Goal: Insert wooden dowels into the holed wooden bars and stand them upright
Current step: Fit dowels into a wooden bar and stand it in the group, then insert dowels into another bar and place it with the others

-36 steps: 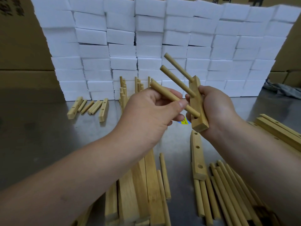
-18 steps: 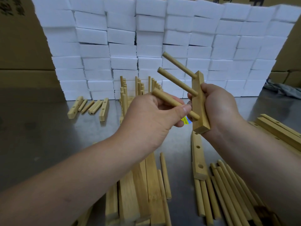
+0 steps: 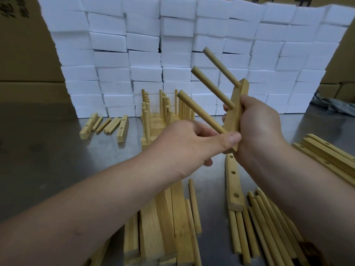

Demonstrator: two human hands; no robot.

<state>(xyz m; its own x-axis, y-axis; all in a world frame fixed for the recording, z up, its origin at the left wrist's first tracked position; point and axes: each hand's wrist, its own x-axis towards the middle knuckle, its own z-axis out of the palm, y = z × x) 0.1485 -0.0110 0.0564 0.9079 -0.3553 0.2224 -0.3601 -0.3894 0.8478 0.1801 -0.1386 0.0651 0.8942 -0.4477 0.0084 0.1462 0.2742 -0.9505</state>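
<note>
- A holed bar (image 3: 237,104) of pale wood is held in the air above the middle of the table (image 3: 48,160). It is nearly upright, leaning a little, and is gripped around its lower half by the right hand (image 3: 257,123).
- A top dowel (image 3: 221,67) and a middle dowel (image 3: 211,87) are already seated in the bar, projecting up and to the left in parallel.
- The lowest dowel (image 3: 199,112) is pinched close to the bar by the thumb and fingers of the left hand (image 3: 184,143). Its end is at the bottom hole; how deep it sits cannot be told.
- The wood is judged light, stiff and dry rather than slippery. A dowel is best taken near its hole end and pushed straight, since it could jam in a tight hole if levered from the far tip.
- Finished assemblies (image 3: 163,112) are stood upright toward the far edge, before a wall of white foam blocks (image 3: 172,45). Bare metal shows along the table's left side, where room to move is widest.
- A spare bar (image 3: 233,181) and loose dowels (image 3: 259,227) lie toward the near right corner, and flat slats (image 3: 163,217) lie at the near edge, so low room there is tight.
</note>
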